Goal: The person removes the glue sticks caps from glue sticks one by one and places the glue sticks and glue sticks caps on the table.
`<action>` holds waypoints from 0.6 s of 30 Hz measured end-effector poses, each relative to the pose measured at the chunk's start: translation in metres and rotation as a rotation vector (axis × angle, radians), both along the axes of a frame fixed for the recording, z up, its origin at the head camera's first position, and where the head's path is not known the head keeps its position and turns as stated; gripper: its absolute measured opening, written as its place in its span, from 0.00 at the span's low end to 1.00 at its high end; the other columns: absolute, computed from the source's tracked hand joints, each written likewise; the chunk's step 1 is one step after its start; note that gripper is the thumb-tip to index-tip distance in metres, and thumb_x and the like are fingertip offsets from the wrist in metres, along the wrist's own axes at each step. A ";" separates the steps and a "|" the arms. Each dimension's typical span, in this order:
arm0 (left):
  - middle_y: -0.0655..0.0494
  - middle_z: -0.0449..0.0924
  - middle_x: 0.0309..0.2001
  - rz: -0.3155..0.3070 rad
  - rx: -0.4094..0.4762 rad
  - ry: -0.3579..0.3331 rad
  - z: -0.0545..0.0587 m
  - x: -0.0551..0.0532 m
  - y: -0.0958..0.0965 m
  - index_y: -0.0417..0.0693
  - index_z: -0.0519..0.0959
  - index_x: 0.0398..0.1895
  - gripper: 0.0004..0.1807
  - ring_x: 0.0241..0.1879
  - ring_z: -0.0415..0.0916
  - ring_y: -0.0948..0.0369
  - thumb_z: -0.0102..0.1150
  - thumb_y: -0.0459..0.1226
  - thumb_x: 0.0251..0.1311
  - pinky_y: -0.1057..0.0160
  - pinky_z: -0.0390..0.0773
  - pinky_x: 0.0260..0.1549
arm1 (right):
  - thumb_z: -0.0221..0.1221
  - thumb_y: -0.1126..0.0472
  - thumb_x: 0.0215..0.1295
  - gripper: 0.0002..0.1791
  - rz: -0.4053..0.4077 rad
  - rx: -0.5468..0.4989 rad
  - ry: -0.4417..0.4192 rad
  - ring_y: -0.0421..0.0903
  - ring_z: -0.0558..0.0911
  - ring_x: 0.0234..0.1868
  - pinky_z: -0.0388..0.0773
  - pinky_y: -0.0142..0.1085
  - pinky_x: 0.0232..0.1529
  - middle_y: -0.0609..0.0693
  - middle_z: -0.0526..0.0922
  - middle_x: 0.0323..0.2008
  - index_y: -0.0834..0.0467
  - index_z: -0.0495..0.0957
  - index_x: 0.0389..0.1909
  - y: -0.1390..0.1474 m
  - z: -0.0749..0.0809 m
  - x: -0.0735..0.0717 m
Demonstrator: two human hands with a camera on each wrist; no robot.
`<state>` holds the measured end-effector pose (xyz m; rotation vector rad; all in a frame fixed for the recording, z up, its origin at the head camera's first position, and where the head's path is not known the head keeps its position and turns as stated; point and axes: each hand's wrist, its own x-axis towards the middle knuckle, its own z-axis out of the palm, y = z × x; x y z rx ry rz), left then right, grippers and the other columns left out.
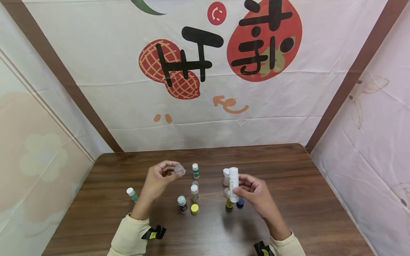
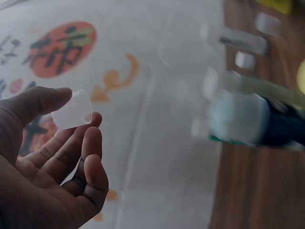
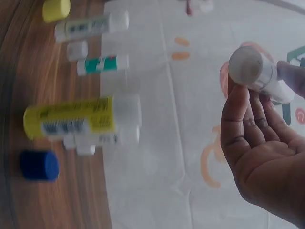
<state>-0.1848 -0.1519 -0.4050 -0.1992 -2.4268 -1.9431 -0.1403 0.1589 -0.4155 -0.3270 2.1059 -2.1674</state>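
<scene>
Between thumb and fingers, my left hand pinches a small translucent cap above the table. My right hand holds a white glue stick upright in the head view. In the right wrist view, one round end of that white glue stick faces the camera; I cannot tell whether it is capped. Below the right hand stand a yellow glue stick and a dark blue cap. In the head view the held stick partly hides the yellow one and another white glue stick.
Mid-table stand a green glue stick, a pale glue stick, a dark glue stick and a yellow cap. Another green glue stick is beside the left forearm. A printed cloth hangs behind the wooden table.
</scene>
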 end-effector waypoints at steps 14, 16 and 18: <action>0.45 0.83 0.37 0.143 -0.191 0.000 -0.042 -0.002 -0.017 0.36 0.81 0.42 0.14 0.34 0.76 0.61 0.71 0.31 0.52 0.71 0.76 0.33 | 0.62 0.75 0.57 0.19 -0.194 0.099 -0.024 0.45 0.82 0.38 0.79 0.32 0.39 0.65 0.81 0.42 0.73 0.72 0.49 0.019 -0.013 -0.012; 0.47 0.83 0.36 0.158 -0.225 -0.009 -0.047 -0.003 -0.018 0.38 0.81 0.41 0.14 0.33 0.77 0.60 0.71 0.32 0.51 0.70 0.76 0.32 | 0.62 0.76 0.56 0.18 -0.225 0.126 -0.025 0.46 0.81 0.39 0.79 0.32 0.39 0.64 0.82 0.42 0.72 0.73 0.48 0.019 -0.017 -0.013; 0.49 0.83 0.35 0.176 -0.266 -0.019 -0.052 -0.003 -0.018 0.40 0.82 0.40 0.14 0.33 0.77 0.60 0.72 0.33 0.50 0.69 0.77 0.31 | 0.63 0.77 0.54 0.17 -0.265 0.177 -0.018 0.47 0.81 0.39 0.79 0.31 0.38 0.64 0.82 0.41 0.72 0.73 0.46 0.018 -0.021 -0.016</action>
